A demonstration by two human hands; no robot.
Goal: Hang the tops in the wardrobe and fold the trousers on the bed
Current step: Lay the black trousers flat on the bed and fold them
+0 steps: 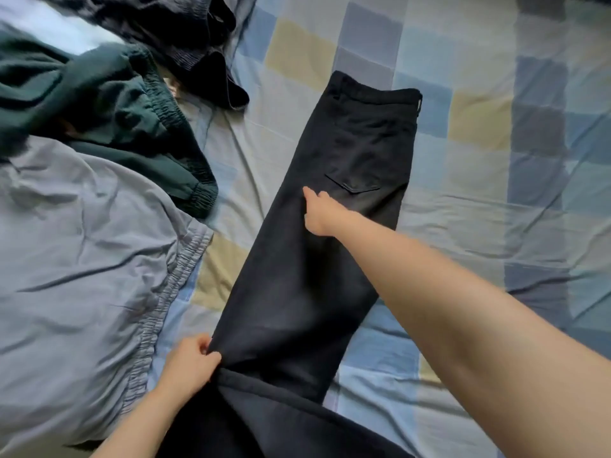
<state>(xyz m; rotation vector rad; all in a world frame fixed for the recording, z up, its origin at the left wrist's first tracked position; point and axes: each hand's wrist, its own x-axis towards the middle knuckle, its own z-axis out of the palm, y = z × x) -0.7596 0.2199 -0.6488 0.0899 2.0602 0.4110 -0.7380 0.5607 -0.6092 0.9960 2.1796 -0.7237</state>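
Grey garment (76,259) with an elastic gathered edge lies crumpled at far left of the bed (463,209), dark green garment (109,110) bunched above it, another dark garment (185,38) heaped at top. No readable labels or writing anywhere. Left hand (190,363) low in frame, fingers curled, pinches the left edge of the black trousers (317,259) where they crease near the bed's edge; forearm comes up from the bottom. Trousers lie flat on the checked sheet, running diagonally, waistband at the far end, back pocket up. Right hand (319,211) reaches out on a straight arm from lower right, fingers extended and resting flat on the fabric just below the pocket.
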